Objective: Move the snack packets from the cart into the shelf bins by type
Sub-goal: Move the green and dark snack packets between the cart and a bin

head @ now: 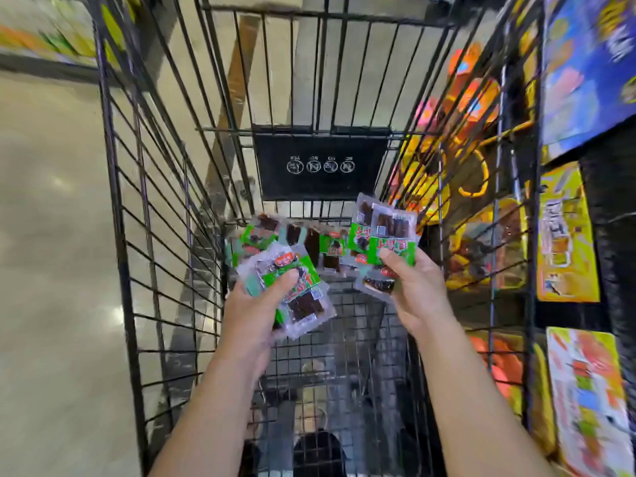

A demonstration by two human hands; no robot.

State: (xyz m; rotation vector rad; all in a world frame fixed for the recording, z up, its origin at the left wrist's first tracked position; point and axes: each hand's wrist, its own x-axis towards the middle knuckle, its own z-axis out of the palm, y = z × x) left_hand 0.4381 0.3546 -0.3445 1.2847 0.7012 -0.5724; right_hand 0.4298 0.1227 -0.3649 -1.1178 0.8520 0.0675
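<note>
Both my hands are inside a black wire cart (161, 208). My left hand (254, 315) grips a stack of clear packets with green labels and dark brown snack pieces (296, 287). My right hand (418, 290) pinches another bunch of the same green-labelled packets (382, 235), raised a little higher. More packets of this kind (309, 241) lie on the cart's mesh floor at the far end, behind both hands.
A black sign with white icons (321, 165) hangs on the cart's far wall. To the right, past the cart's side, shelves hold yellow and orange snack packs (564, 235) and colourful boxes (585, 401). Pale shop floor (51, 235) lies to the left.
</note>
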